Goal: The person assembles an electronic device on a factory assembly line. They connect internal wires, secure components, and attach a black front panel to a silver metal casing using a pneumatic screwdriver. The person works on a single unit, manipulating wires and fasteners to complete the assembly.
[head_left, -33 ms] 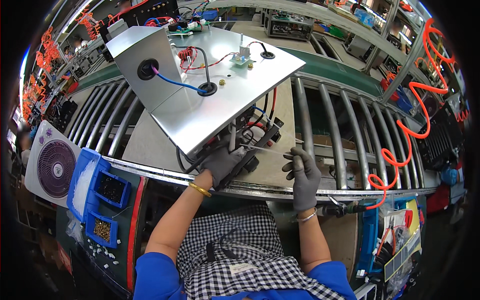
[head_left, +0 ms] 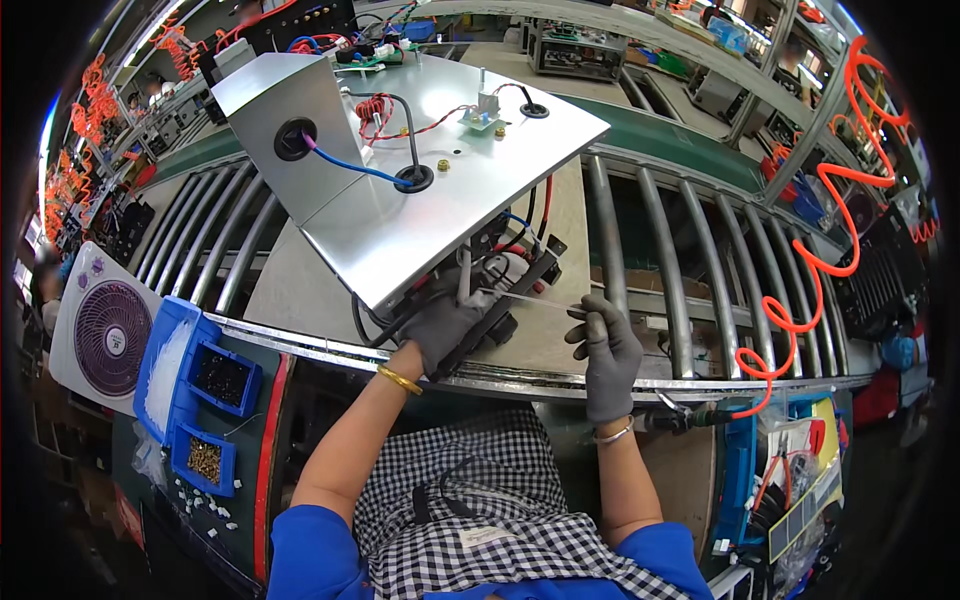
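My left hand (head_left: 442,328), in a grey glove, reaches under the near edge of a shiny sheet-metal panel (head_left: 390,235). Its fingers close round one end of a thin white cable tie (head_left: 530,298) beside a bundle of wires (head_left: 500,268); the exact grip is partly hidden. The tie runs right to my right hand (head_left: 608,365), also gloved, whose thumb and fingertips pinch the other end. Below the panel a dark unit (head_left: 497,328) shows in part. On top, a blue wire (head_left: 360,170) passes between black grommets near a small circuit board (head_left: 484,122).
Metal conveyor rollers (head_left: 690,270) extend on both sides of the wooden board (head_left: 285,275). Blue bins (head_left: 205,455) of small parts stand at left, beside a white fan panel (head_left: 110,330). An orange coiled hose (head_left: 820,260) hangs at right above a tool tray (head_left: 740,480).
The cable tie between my hands has shifted very slightly. Both hands stay almost where they were.
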`<state>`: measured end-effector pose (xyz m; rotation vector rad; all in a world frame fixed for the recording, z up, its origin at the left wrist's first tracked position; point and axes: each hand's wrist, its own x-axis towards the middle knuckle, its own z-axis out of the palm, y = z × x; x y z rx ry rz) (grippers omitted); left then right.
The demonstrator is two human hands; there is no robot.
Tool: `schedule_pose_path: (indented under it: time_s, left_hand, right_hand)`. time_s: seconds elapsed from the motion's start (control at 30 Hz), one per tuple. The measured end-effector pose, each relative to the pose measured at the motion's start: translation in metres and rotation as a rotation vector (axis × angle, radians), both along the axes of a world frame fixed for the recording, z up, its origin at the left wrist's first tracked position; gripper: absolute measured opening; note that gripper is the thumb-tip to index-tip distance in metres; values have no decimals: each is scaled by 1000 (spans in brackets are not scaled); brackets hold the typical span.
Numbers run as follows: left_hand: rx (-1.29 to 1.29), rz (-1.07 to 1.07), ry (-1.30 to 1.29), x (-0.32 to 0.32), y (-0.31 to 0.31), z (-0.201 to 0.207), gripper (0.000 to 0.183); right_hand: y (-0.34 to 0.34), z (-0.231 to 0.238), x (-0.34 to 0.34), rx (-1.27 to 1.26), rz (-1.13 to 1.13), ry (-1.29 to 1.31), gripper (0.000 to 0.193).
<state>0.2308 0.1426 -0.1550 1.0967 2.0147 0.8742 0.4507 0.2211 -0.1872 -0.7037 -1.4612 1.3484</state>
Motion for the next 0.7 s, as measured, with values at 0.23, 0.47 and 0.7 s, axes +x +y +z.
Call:
schedule_pose_path:
  time_s: [0.23,0.47,0.7]
  left_hand:
    - [291,35,-501,1,-7,-15,27]
    - [177,146,-418,0,-6,-11,32]
    - [402,143,97,-10,15,-36,29]
  right_hand:
    - [-2,17,1,393,-119,-146,23]
    - [1,60,-9,971,-153,-399,27]
    - [12,68,-19,1137,-105,-557,30]
